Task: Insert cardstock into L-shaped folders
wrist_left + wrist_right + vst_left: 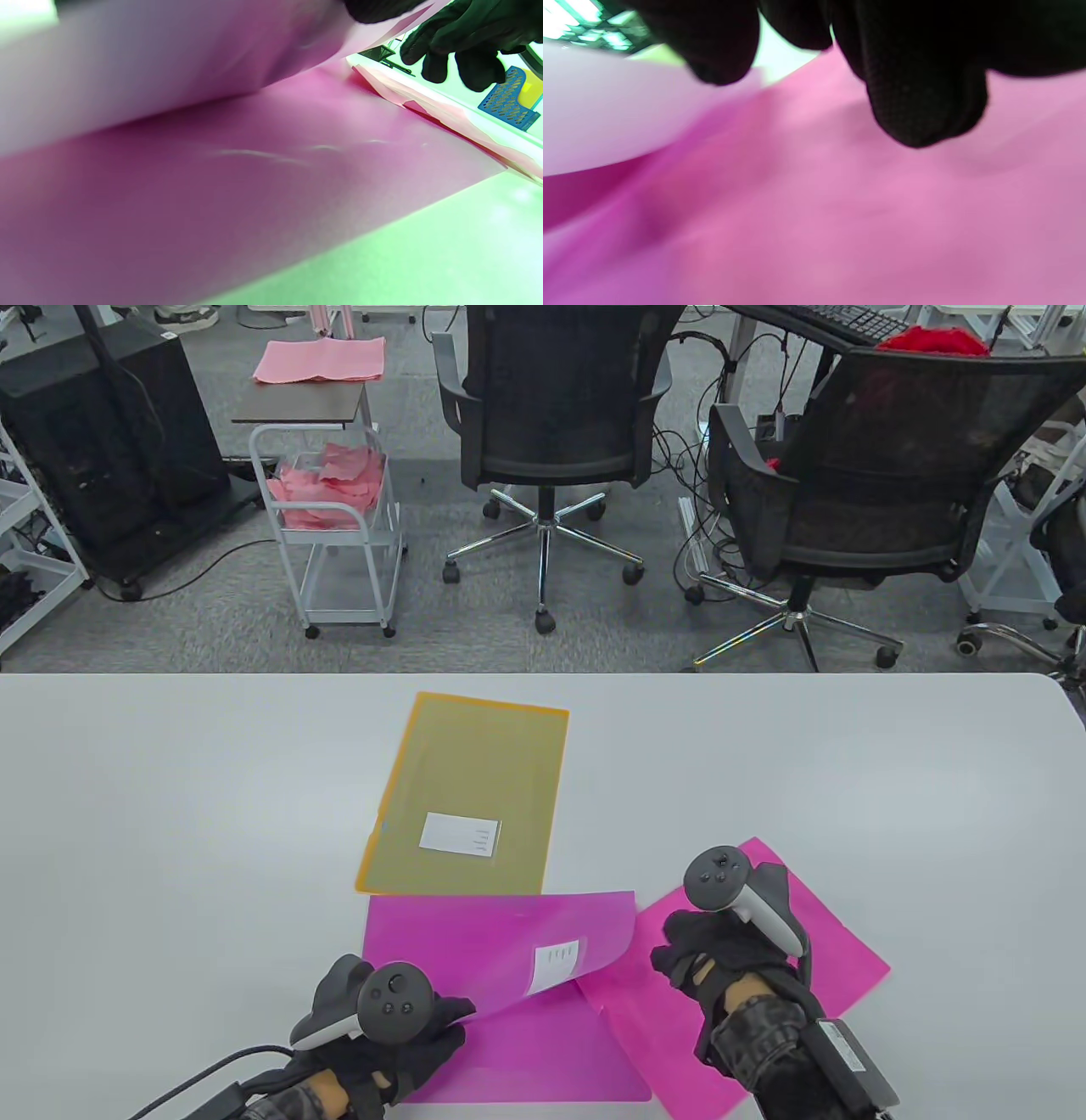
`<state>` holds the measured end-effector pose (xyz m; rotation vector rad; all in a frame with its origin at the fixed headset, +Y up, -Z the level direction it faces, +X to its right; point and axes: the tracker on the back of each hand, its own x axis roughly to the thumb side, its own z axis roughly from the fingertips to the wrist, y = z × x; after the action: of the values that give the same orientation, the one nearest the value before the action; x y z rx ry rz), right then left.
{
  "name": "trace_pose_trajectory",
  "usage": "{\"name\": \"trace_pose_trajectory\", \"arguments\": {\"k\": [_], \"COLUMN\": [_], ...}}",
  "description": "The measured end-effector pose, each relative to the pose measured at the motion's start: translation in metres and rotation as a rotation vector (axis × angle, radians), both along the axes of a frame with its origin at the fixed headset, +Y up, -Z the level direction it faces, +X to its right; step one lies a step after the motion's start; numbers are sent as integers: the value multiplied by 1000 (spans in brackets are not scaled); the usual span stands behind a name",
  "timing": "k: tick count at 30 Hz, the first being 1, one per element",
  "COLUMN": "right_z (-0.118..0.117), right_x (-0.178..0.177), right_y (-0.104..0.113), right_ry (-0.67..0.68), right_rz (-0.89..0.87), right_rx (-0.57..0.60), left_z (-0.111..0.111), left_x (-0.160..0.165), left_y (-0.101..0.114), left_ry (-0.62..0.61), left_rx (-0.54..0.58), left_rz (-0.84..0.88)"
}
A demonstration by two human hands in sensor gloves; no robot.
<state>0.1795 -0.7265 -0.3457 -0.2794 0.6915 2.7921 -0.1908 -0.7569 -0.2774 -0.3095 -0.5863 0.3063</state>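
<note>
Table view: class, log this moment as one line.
left hand lifts translucent magenta plastic folder flap | right hand on pink cardstock sheet | insertion pending

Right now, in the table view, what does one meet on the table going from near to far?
Left hand lifting the magenta folder flap → yellow folder → far table edge.

Table view is bright and even, soft overhead light, the white surface (170, 814) showing only faint shadows. Straight lines bow slightly toward the edges. Left wrist view is washed out with a green cast, its magenta folder (237, 182) soft and smeared, blown highlights at 11 o'clock. Right wrist view is fully out of focus, dark fingers (920, 93) silhouetted, ceiling lights glaring at 10 o'clock.
</note>
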Motion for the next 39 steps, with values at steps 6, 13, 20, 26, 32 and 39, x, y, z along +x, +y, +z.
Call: {"name": "trace_pose_trajectory", "arguments": {"k": [6,13,20,26,32,39], "right_z": [-3,-2,2,5,6,8], "right_x": [29,17,6,-7,-15,-22], "right_y": [-40,-43,-46,-46,-43,-38], "right_ry": [-119,-86,-79,-63,-55,-66], "right_rz": [196,220,216,279,214,-65], "right_rx": [-293,-292,-327,-322,-273,-189], "left_z": [1,6,12,14,15,16], "left_x": [1,7,14,16,17,17], "left_y": [0,0,0,0,0,0], "left_ry": [-7,-57,-113,-145,-172,-201], "left_rx": [5,54,100,121,136,145], "left_rz": [-7,-65,-119,-139,-145,-121]}}
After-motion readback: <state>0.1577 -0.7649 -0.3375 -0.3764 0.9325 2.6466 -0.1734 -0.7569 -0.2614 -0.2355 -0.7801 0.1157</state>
